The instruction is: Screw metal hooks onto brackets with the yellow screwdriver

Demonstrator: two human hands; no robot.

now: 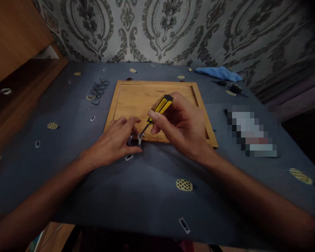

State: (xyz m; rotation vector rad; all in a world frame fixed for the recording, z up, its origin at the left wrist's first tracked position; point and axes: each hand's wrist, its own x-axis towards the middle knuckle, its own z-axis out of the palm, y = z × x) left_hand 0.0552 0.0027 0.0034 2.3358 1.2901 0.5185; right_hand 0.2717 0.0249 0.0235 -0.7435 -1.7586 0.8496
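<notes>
A wooden board with a raised frame point(157, 87) lies on the table. My right hand point(182, 124) is closed around a yellow and black screwdriver point(162, 105). Its tip points down and left onto a small metal hook point(140, 140) at the board's near edge. Beside it my left hand point(118, 140) rests on that edge, thumb and index finger on either side of the metal hooks, and whether it grips one is hard to tell. Several small holes show along the edge right of the hook.
Several metal hooks point(97, 90) lie in a row left of the board. A blue cloth point(219, 72) and a dark tool point(232, 87) are at the back right. A pixelated object point(252, 131) lies right. A wooden cabinet point(18, 38) borders the left side.
</notes>
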